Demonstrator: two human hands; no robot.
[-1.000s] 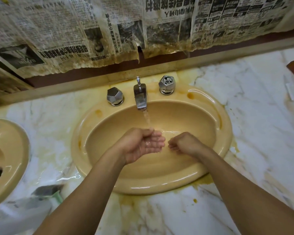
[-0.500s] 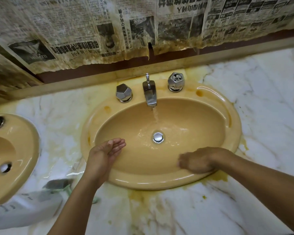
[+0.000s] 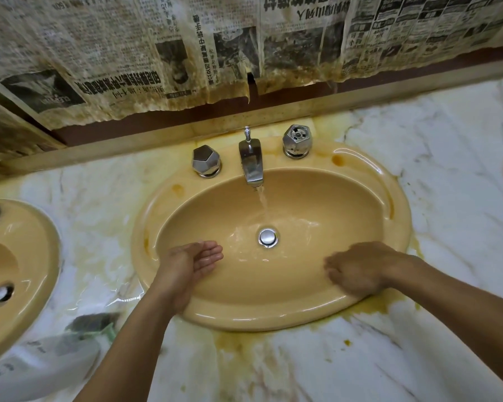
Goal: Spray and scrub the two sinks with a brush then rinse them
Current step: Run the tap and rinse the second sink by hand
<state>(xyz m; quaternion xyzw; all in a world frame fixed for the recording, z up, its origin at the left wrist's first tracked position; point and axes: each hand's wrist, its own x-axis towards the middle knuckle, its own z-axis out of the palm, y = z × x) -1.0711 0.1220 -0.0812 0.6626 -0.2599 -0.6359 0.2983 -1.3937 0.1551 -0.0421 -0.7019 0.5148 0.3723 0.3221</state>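
Note:
A tan oval sink (image 3: 369,181) is set in a marble counter, with water running from its chrome tap (image 3: 251,165) onto the basin near the drain plug (image 3: 268,237). My left hand (image 3: 190,264) hangs over the basin's left side, palm up, fingers relaxed and wet, holding nothing. My right hand (image 3: 360,268) is blurred over the basin's front right, palm down with fingers loosely bent, empty. A second tan sink (image 3: 32,256) shows at the left edge. A white spray bottle (image 3: 41,364) lies on the counter at lower left.
Two chrome knobs (image 3: 206,161) (image 3: 296,140) flank the tap. Stained newspaper (image 3: 186,53) covers the wall behind. The marble counter (image 3: 447,227) has yellow stains around the sink. A green-and-dark object (image 3: 93,324) lies beside the spray bottle.
My hands left the water stream and spread apart, left to the basin's left, right to its front right. The view shifted so the sink sits further right. Water keeps running.

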